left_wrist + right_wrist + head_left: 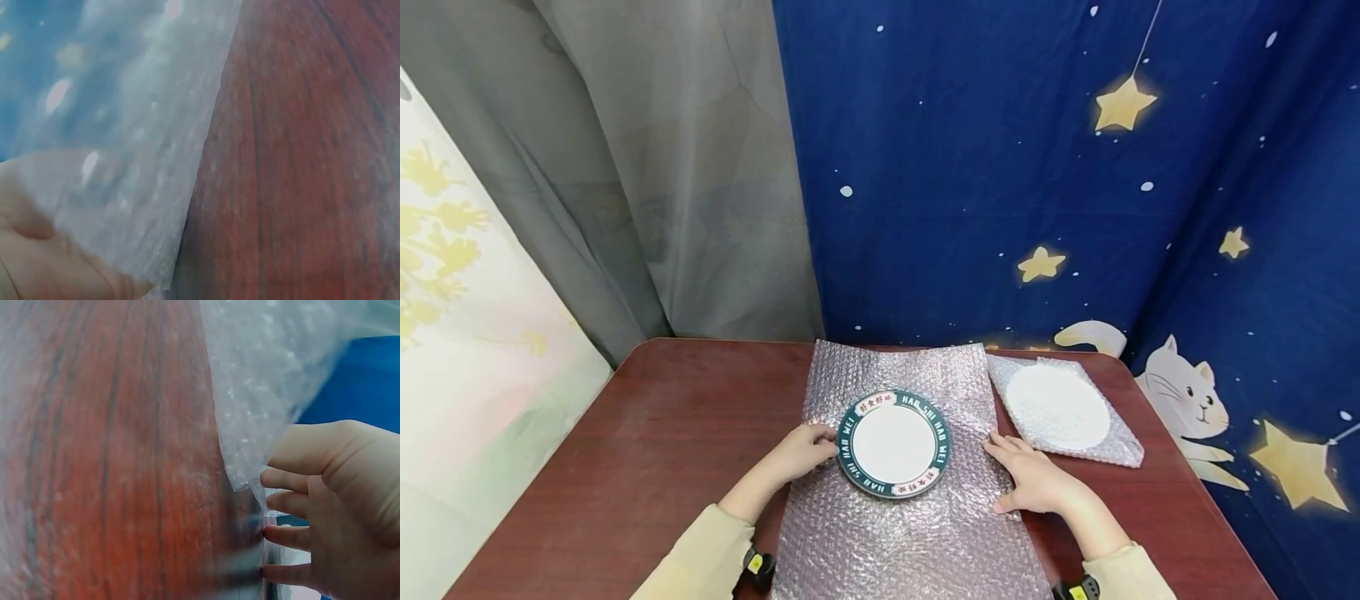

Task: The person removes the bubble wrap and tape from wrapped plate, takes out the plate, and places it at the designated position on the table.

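Sitting near the table's middle, a green-rimmed white plate [893, 444] lies flat on a sheet of bubble wrap [917, 546]. At its nine o'clock, the left hand [807, 454] meets the rim, fingers partly bent; whether they grip, I cannot tell. Toward three o'clock, the right hand [1036, 479] touches the sheet's edge, fingers straight and spread, clasping nothing. Between two and three, a bubble-wrapped white disc [1060, 408] rests on the brown table [700, 425]; a starry blue curtain [970, 183] hangs at one o'clock.
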Action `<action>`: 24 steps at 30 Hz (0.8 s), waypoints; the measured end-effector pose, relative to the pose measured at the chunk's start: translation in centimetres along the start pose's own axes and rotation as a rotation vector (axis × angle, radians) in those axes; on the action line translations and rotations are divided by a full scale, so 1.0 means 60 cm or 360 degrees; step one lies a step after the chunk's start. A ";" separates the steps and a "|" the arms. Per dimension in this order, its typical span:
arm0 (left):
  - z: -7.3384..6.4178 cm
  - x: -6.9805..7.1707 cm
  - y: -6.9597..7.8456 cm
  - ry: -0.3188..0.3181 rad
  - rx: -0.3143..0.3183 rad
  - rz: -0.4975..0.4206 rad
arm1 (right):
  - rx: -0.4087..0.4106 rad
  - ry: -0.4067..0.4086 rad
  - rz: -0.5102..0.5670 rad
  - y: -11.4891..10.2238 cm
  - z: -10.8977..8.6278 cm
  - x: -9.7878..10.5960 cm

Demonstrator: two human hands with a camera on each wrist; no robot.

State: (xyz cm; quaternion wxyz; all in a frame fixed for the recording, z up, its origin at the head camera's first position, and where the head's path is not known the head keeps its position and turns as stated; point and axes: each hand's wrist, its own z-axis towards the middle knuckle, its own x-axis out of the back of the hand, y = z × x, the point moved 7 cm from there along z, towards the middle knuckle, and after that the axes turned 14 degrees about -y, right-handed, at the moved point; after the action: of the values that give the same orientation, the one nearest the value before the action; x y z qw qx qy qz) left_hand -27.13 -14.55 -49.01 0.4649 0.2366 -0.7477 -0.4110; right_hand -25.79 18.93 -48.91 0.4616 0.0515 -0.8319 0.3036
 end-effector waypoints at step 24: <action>0.000 -0.051 -0.032 -0.0601 0.0208 -0.1059 | -0.0012 -0.0003 0.0030 0.005 0.000 -0.002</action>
State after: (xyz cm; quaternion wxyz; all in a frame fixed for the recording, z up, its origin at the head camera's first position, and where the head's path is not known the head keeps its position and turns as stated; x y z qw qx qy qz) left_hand -25.78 -13.38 -52.16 0.1442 0.4154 -0.7271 -0.5272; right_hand -25.83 19.14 -49.15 0.4581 0.0420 -0.8340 0.3047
